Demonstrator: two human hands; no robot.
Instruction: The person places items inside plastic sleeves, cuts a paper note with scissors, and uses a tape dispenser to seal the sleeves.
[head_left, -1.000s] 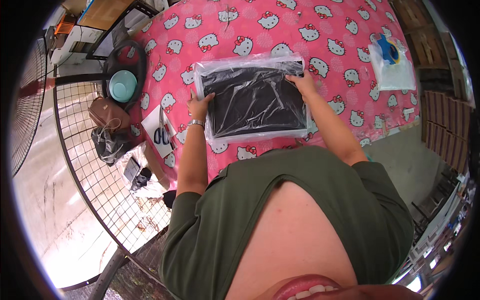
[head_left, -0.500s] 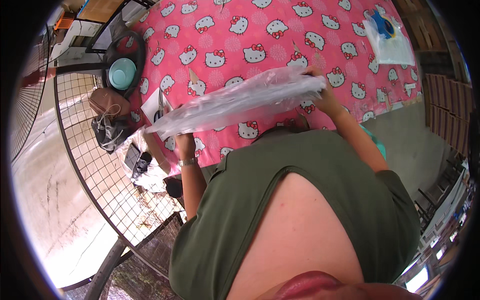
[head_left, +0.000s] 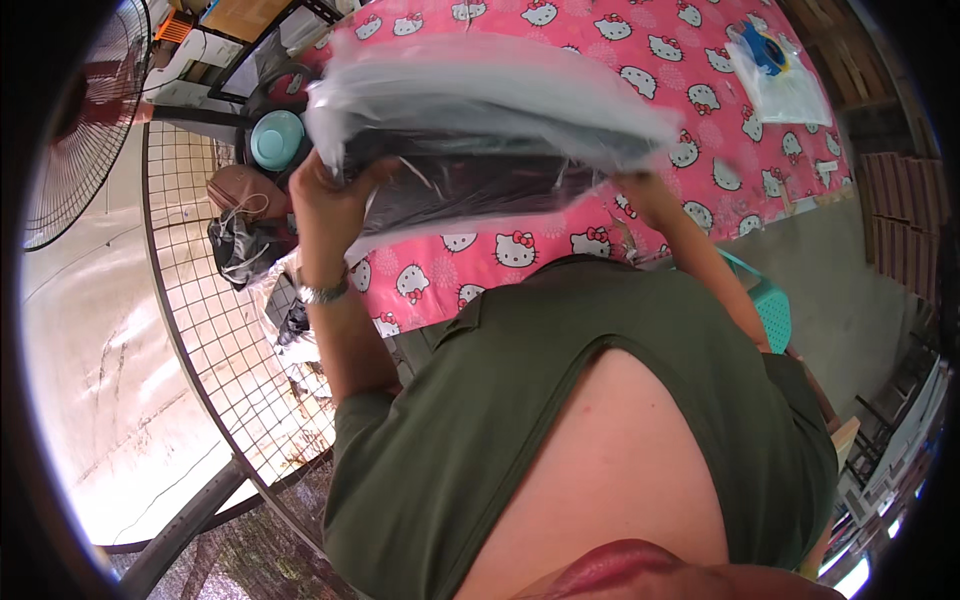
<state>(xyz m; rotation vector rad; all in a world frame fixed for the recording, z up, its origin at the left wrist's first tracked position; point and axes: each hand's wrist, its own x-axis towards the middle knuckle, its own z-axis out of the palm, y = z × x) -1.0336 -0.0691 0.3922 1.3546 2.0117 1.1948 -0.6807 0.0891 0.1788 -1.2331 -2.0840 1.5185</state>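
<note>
A large clear plastic bag (head_left: 500, 85) with something dark and flat inside it is held up over the pink patterned table. My left hand (head_left: 335, 200), with a metal-band watch on the wrist, grips the bag's left end, thumb lying over the near face. At the right end my right hand (head_left: 645, 195) has its fingers closed on the plastic near the lower corner; part of those fingers is hidden. The upper part of the bag is smeared by motion. What the dark content is, I cannot make out.
At the far right of the table (head_left: 515, 250) lie a blue tape roll (head_left: 765, 50) and clear plastic sheets (head_left: 790, 95). A light green bowl (head_left: 277, 140), a brown pouch (head_left: 245, 193) and a standing fan (head_left: 90, 130) are on the left. Beside me is a green stool (head_left: 770, 310).
The bag has been lifted and turned, from a narrow edge-on bundle to its broad face with the dark content showing. My left hand has moved up and left; my right hand is slightly lower.
</note>
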